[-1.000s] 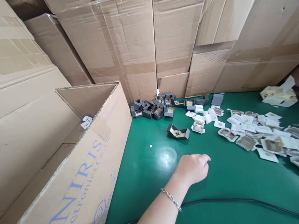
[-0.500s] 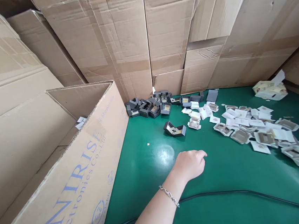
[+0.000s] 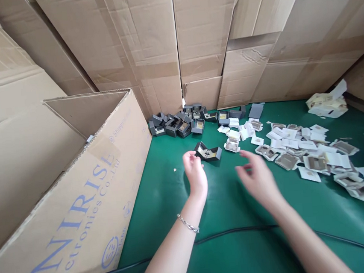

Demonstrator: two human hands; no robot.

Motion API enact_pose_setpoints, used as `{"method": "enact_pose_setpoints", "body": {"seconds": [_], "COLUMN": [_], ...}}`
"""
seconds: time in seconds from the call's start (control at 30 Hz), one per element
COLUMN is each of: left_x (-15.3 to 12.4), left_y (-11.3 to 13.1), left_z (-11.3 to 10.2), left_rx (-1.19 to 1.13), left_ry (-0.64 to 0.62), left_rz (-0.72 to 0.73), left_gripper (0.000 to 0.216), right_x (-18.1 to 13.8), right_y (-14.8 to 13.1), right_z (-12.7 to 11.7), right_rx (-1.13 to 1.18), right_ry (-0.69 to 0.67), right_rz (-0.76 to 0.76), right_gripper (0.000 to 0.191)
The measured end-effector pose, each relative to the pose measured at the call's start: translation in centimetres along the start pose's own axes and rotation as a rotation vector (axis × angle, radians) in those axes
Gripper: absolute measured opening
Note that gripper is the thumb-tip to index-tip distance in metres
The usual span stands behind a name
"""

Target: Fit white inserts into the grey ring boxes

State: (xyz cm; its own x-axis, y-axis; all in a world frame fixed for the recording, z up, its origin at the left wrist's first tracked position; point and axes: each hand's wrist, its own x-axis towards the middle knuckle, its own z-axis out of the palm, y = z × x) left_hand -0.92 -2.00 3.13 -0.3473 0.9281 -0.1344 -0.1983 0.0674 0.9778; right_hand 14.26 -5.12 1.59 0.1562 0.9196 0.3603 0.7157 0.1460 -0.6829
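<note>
My left hand (image 3: 196, 176), with a chain bracelet at the wrist, is at the left side of a small black hinged box (image 3: 214, 154). That box lies with its lid folded back on the green table, a pale insert inside it. The left fingers are slightly curled and apart, close against the box's edge; whether they touch it I cannot tell. To the right of the box, my right hand (image 3: 259, 178) hovers over the table, thumb and fingers spread, holding nothing. A small white packing piece (image 3: 232, 144) lies just beyond its fingertips.
Several black boxes (image 3: 183, 127) are heaped against the cardboard wall (image 3: 148, 49). White paper and tray inserts (image 3: 308, 145) are scattered at right, near a tissue pack (image 3: 326, 102). A large open carton (image 3: 88, 197) stands at left. A black cable (image 3: 236, 231) crosses the front.
My left hand has moved forward and left to the open black box. My right hand has come into view from the lower right. The view has shifted slightly.
</note>
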Motion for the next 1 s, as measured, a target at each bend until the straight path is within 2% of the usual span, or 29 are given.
{"method": "enact_pose_setpoints", "body": {"seconds": [0.07, 0.1, 0.23, 0.3, 0.43, 0.57, 0.63, 0.73, 0.8, 0.9, 0.93, 1.0], "left_x": [0.5, 0.7, 1.2, 1.3, 1.3, 1.4, 1.6, 1.9, 2.1, 2.3, 2.3, 2.1], "left_y": [0.1, 0.0, -1.3, -1.9, -2.3, -2.0, -1.8, -1.4, -1.1, -1.0, -1.0, -1.1], "left_z": [-0.4, -0.5, -0.2, 0.0, 0.3, 0.4, 0.5, 0.3, 0.1, -0.1, -0.1, 0.0], "left_rx": [-0.047, -0.044, 0.044, 0.049, -0.051, -0.237, -0.314, -0.405, -0.430, -0.419, -0.407, -0.381], "left_ry": [0.063, 0.077, 0.097, 0.077, -0.002, -0.179, -0.230, -0.172, -0.150, -0.140, -0.141, -0.150], "left_rz": [-0.003, -0.014, -0.046, -0.091, -0.195, -0.219, -0.218, -0.270, -0.310, -0.367, -0.388, -0.431], "left_gripper": [0.016, 0.017, 0.025, 0.031, 0.048, 0.046, 0.038, 0.028, 0.023, 0.022, 0.023, 0.023], "right_x": [0.3, 0.6, 2.5, 3.4, 3.9, 2.8, 2.2, 2.1, 2.8, 4.7, 5.5, 7.1], "right_y": [-1.1, -1.6, -2.1, -1.7, -1.4, -2.7, -3.3, -3.4, -2.5, 0.0, 0.9, 2.5], "right_z": [2.3, 3.4, 5.9, 6.2, 6.0, 5.7, 5.3, 4.4, 3.6, 2.1, 1.7, 1.0], "right_rx": [-0.016, -0.036, -0.046, -0.017, 0.090, 0.220, 0.297, 0.381, 0.393, 0.224, 0.120, -0.081], "right_ry": [-0.145, -0.176, -0.149, -0.131, -0.052, 0.054, -0.025, -0.213, -0.188, 0.031, 0.072, 0.066], "right_rz": [0.011, 0.043, 0.121, 0.110, 0.158, 0.209, 0.118, -0.041, -0.020, 0.145, 0.188, 0.222], "right_gripper": [0.058, 0.063, 0.083, 0.077, 0.054, 0.049, 0.045, 0.043, 0.042, 0.037, 0.036, 0.035]}}
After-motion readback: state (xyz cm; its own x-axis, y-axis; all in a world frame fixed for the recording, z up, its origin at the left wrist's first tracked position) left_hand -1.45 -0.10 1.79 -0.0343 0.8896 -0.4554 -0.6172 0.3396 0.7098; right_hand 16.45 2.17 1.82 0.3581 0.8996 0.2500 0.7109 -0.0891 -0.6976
